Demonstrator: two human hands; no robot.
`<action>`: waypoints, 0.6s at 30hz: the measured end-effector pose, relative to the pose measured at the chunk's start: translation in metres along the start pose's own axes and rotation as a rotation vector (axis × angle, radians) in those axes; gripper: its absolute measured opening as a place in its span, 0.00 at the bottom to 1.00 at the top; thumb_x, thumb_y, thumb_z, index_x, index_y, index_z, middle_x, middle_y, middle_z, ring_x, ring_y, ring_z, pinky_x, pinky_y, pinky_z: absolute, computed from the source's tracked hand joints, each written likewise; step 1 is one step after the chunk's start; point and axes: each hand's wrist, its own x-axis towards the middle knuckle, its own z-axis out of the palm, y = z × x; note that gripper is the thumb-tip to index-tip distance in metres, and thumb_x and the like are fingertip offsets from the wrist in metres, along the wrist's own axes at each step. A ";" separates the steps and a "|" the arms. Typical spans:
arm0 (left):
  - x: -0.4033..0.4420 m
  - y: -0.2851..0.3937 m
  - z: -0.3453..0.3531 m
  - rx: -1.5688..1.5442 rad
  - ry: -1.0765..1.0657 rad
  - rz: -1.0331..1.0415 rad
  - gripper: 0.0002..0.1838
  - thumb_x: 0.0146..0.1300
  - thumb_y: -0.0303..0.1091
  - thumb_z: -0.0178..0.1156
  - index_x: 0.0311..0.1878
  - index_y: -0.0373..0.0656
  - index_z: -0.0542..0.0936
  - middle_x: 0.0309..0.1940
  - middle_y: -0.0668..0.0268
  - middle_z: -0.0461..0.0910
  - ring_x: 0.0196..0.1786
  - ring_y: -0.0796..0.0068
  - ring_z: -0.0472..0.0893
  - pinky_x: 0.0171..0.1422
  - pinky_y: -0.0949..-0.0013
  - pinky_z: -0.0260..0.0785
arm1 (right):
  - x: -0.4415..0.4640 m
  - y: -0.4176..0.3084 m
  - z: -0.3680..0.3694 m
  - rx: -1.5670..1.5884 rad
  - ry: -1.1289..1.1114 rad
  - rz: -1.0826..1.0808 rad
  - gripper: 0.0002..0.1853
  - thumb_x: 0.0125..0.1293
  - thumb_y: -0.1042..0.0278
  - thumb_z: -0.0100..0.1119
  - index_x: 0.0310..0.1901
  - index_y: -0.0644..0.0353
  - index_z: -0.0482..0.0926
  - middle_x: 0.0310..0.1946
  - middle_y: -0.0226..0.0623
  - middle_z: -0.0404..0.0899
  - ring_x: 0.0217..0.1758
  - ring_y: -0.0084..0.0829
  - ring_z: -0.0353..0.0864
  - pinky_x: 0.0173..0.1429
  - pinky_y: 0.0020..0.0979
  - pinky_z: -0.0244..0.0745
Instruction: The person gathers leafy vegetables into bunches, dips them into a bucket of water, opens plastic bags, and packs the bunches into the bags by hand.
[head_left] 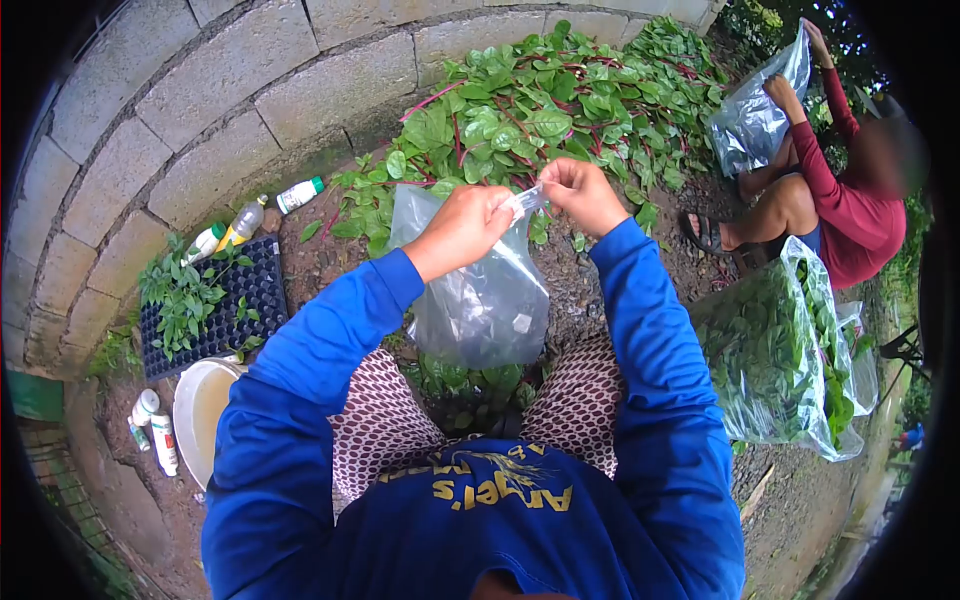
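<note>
A clear plastic bag point(485, 310) hangs in front of my body, its gathered top edge stretched between both hands. My left hand point(465, 230) is closed around the bunched plastic on the left. With thumb and fingers pinched, my right hand point(583, 195) grips the other end of that edge. The bag looks flat, with no leaves visible inside it. Just beyond my hands lies a big heap of leafy greens point(560, 110) with reddish-purple stems. More leaves point(470, 385) show below the bag, between my knees.
A co-worker point(850, 200) sits at right, holding up another clear bag point(760, 115). A bag filled with greens point(770, 350) stands nearby. At left are a black seedling tray point(265, 290), a white bucket point(190, 400) and several bottles point(300, 195). A block wall point(330, 95) curves behind.
</note>
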 end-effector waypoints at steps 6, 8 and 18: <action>-0.006 -0.009 -0.023 0.002 0.058 -0.065 0.08 0.60 0.32 0.53 0.34 0.38 0.79 0.18 0.65 0.75 0.20 0.82 0.69 0.26 0.71 0.61 | -0.006 -0.021 -0.016 0.556 -0.273 0.224 0.10 0.62 0.63 0.58 0.42 0.58 0.77 0.34 0.25 0.77 0.30 0.15 0.73 0.29 0.18 0.63; -0.006 -0.010 -0.025 0.033 0.042 -0.069 0.08 0.60 0.31 0.53 0.34 0.39 0.79 0.18 0.65 0.75 0.20 0.82 0.69 0.26 0.70 0.61 | -0.006 -0.027 -0.003 0.423 -0.250 0.168 0.11 0.60 0.66 0.60 0.43 0.59 0.76 0.36 0.24 0.76 0.34 0.14 0.72 0.33 0.19 0.66; -0.008 -0.004 -0.018 0.232 0.096 0.175 0.09 0.62 0.32 0.52 0.29 0.37 0.70 0.18 0.51 0.71 0.24 0.46 0.73 0.28 0.53 0.62 | -0.001 -0.033 0.036 -0.385 -0.123 -0.064 0.10 0.54 0.66 0.57 0.24 0.64 0.71 0.13 0.34 0.66 0.19 0.23 0.64 0.26 0.31 0.62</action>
